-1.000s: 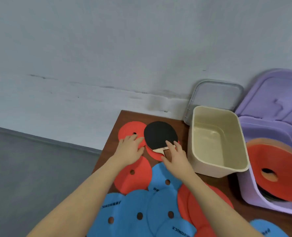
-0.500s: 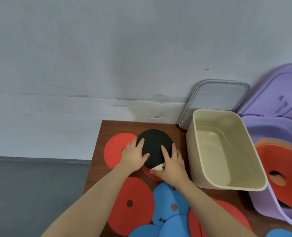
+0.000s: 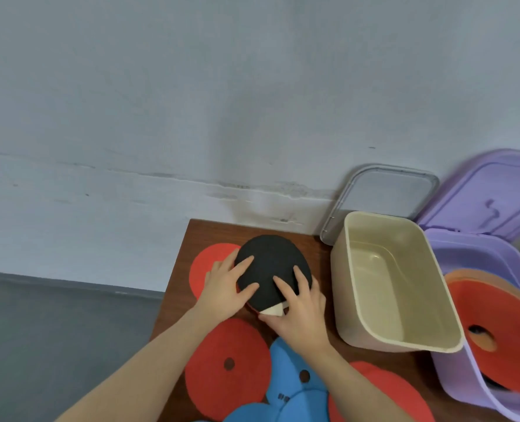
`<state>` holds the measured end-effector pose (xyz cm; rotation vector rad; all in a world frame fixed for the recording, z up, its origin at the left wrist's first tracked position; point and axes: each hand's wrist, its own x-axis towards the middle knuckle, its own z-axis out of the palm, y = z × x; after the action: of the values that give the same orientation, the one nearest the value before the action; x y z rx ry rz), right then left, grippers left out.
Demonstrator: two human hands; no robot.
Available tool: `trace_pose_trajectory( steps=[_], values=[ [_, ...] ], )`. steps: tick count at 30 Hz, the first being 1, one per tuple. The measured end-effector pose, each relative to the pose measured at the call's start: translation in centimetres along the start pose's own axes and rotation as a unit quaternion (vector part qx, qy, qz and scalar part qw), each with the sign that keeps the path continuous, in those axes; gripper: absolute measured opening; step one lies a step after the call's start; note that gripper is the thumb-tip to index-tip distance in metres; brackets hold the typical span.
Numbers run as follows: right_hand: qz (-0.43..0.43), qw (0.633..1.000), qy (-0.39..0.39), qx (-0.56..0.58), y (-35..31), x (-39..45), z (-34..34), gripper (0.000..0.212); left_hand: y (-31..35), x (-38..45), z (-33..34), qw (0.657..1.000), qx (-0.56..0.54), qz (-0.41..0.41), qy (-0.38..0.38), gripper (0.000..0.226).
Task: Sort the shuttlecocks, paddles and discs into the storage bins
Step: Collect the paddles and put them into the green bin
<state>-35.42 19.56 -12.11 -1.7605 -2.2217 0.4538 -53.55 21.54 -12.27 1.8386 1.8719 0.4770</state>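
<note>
While both hands sit on the black paddle (image 3: 271, 266) at the far part of the brown surface (image 3: 179, 287), left hand (image 3: 225, 287) presses flat with straight fingers, right hand (image 3: 301, 309) curls round its handle end. Paddle lies over red discs (image 3: 204, 263), just left of the empty beige bin (image 3: 386, 284); purple bin (image 3: 477, 260) at far right holds an orange-red disc (image 3: 502, 318).

Soft, even, rather dim light without glare; a faint shadow falls on the pale grey-blue painted wall (image 3: 252, 102). Wide-angle bending curves the edges, and the picture is slightly blurred throughout.
</note>
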Motion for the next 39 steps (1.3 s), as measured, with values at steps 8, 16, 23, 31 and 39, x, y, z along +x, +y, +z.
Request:
trace_pose_trajectory(
  steps=[8,16,23,31,39],
  values=[
    [-0.068,0.988,0.138,0.017,-2.3,-3.2,-6.3,0.076,5.4,-4.9,-5.2,0.984,0.025,0.077,0.158,0.057],
    [-0.091,0.972,0.210,0.050,2.0,-9.2,-13.3,0.073,15.0,-9.7,-5.6,0.971,0.070,0.134,0.183,0.059],
    [-0.103,0.958,0.261,0.052,11.3,-16.3,-21.6,0.072,27.5,-13.2,-1.3,0.958,0.068,0.206,0.188,0.055],
    [-0.091,0.954,0.284,0.031,22.3,-24.0,-27.3,0.071,38.9,-17.0,5.9,0.952,0.045,0.246,0.177,0.061],
    [-0.052,0.955,0.290,0.043,29.2,-27.0,-28.3,0.071,44.2,-16.8,10.8,0.948,0.071,0.271,0.148,0.060]
  ],
)
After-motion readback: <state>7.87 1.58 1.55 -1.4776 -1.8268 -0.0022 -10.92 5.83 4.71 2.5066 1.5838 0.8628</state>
